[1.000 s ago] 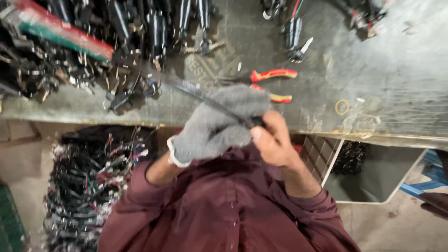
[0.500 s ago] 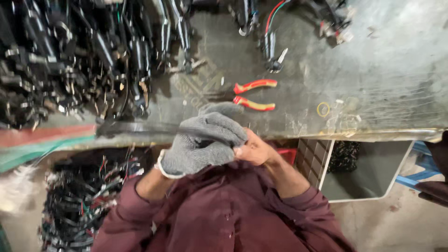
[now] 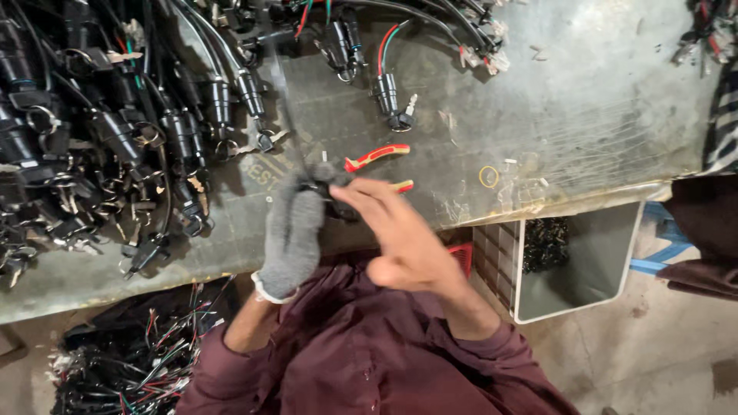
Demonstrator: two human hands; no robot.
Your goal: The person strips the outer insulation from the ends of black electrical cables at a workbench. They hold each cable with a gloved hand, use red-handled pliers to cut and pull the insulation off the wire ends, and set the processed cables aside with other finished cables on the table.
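Head cam looking straight down at a scratched grey metal workbench point(image 3: 584, 100), so everything below is placed relative to that bench.

The left hand point(image 3: 292, 230) wears a grey knit glove and hangs just over the bench's near edge, closed around a small black connector point(image 3: 332, 201) on a thin black cable point(image 3: 286, 115) that runs up across the benchtop toward the far side. The right hand point(image 3: 403, 234) is bare, also at the near edge, fingers point(image 3: 361, 192) stretched toward the same connector and touching it at the tips. It's blurry, so I can't tell if that hand is really pinching it or just resting on it.

Right behind the hands on the benchtop sit red-and-yellow-handled pliers point(image 3: 377, 157), one handle partly hidden by the fingers. A small yellow rubber band point(image 3: 488, 177) lies further along the bench's near edge.

The whole left part of the bench is buried under a pile of black wiring harnesses with plugs point(image 3: 100, 146), and a few more with red and green wires point(image 3: 388, 84) lie at the far middle.

Below the bench's near edge, a white bin point(image 3: 607, 265) with small black parts point(image 3: 546, 242) in it. Another heap of harnesses point(image 3: 131, 353) lies under the bench's left end. The person wears a maroon shirt point(image 3: 361, 361).
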